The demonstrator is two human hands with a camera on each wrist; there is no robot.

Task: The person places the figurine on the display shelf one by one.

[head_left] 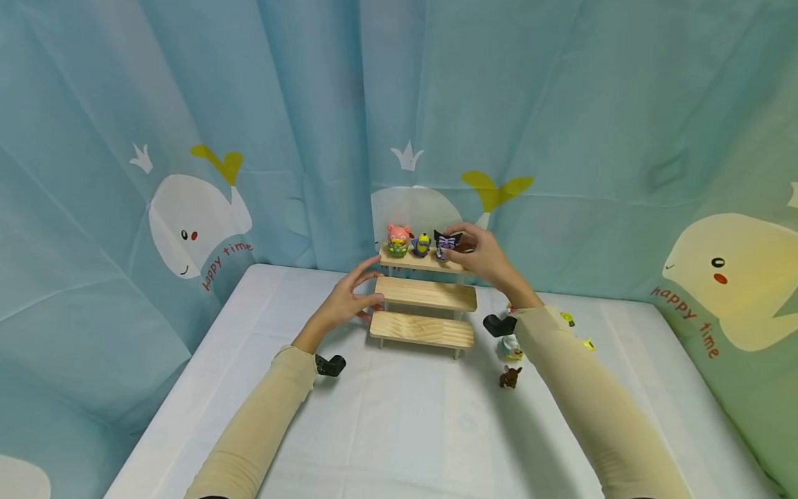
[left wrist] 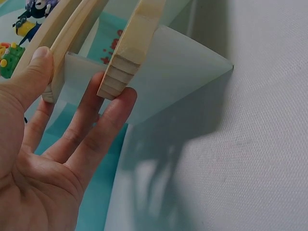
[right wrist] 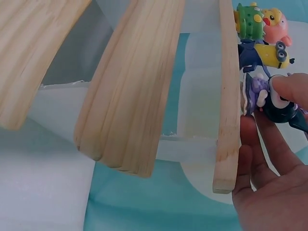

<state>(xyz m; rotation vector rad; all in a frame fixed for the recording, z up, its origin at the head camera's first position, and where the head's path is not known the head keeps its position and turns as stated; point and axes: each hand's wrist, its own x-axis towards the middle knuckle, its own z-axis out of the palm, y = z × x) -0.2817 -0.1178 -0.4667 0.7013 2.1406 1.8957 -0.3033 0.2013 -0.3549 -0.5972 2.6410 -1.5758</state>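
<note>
A three-tier wooden display stand (head_left: 424, 327) with pale see-through side supports stands against the curtain. My left hand (head_left: 343, 298) grips its left end; in the left wrist view the thumb lies on one board (left wrist: 72, 36) and fingertips touch the edges of the boards. On the top tier, my right hand (head_left: 485, 258) pinches a black and purple figurine (head_left: 446, 242) between thumb and fingers, near the board's right end. Left of it on that tier are a yellow and dark-blue minion figurine (head_left: 422, 244) and a pink and green figurine (head_left: 398, 240).
Right of the stand, a brown animal figurine (head_left: 510, 378) and a white and teal figurine (head_left: 512, 348) sit on the white table (head_left: 386, 430). Several more small figurines lie partly behind the right forearm. A blue-green curtain (head_left: 324, 138) with whale prints borders the table.
</note>
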